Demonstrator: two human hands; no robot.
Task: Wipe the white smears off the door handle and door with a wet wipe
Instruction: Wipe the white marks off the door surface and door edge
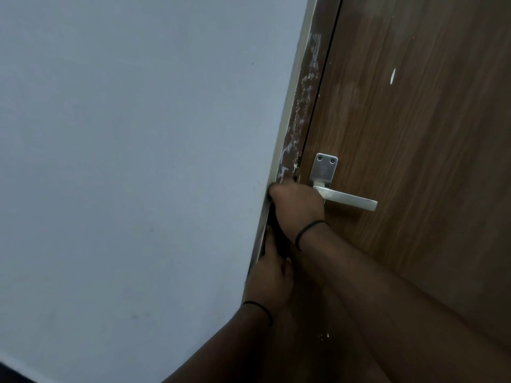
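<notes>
Right hand [297, 201] curled against brown wooden door frame [309, 106], contents hidden; grip undeterminable. Brushed-metal lever door handle [345, 199] just right of it. Left hand [269, 275] below, fingers extended on frame. No legible writing.

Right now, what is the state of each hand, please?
Left hand: rests on the door frame below the other; fingers hidden, cannot tell.
Right hand: curled against the frame beside the door handle; no wipe visible, cannot tell.
</notes>
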